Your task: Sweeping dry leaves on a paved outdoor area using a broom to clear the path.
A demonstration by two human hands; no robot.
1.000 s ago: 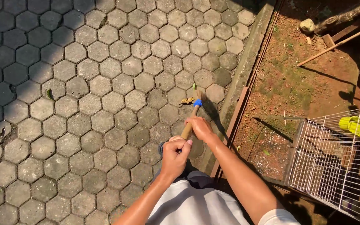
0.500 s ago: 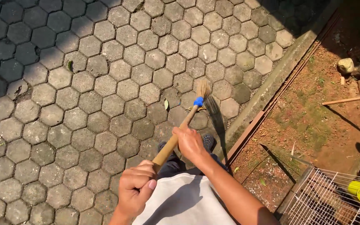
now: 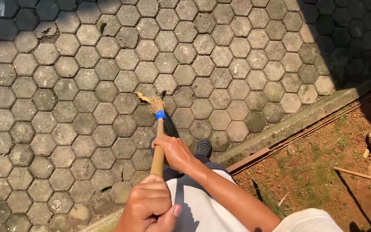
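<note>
Broom swung left across the pavers.
The broom (image 3: 156, 129) is clamped by the left hand (image 3: 149, 208) at the handle top and the right hand (image 3: 174, 151) midway; its bristles, formerly near the curb (image 3: 288, 124), are now set beside a dry leaf (image 3: 141, 97).

one view only, head cam, looks steeply down from above at grey hexagonal paving stones (image 3: 86, 107) w/ concrete kerb (image 3: 297, 122) and bare reddish dirt strip (image 3: 323, 167) at right. close range; person's own arms fill bottom edge.
</note>
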